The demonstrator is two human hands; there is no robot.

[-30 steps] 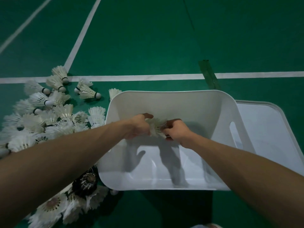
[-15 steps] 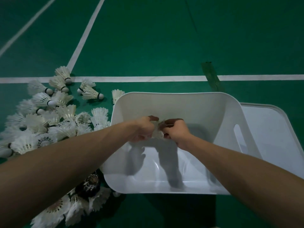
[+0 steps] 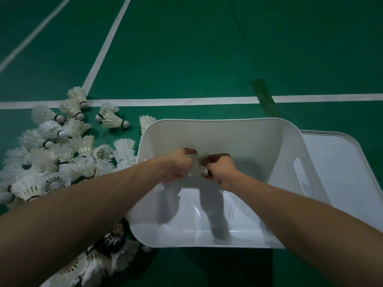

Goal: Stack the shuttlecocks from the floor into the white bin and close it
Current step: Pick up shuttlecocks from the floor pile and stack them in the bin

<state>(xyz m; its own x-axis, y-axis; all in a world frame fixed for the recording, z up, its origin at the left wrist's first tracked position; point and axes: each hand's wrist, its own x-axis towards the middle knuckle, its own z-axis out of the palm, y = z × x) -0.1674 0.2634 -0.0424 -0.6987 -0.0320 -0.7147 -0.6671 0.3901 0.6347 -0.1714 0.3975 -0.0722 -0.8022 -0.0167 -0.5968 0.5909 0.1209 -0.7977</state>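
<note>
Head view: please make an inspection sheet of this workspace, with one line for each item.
Surface: green court floor with white lines.
Job's things: white bin open, no shuttlecock lying on its bottom; lid flat on the floor at its right; pile of shuttlecocks on the floor at its left; held shuttlecocks above the bin.
Clutter: dark shuttlecock by the bin's near left corner.
Hands: left hand and right hand both grip the held shuttlecocks.
Cables: nothing seen.
Surroundings: green tape strip across a white line; otherwise nothing seen.
</note>
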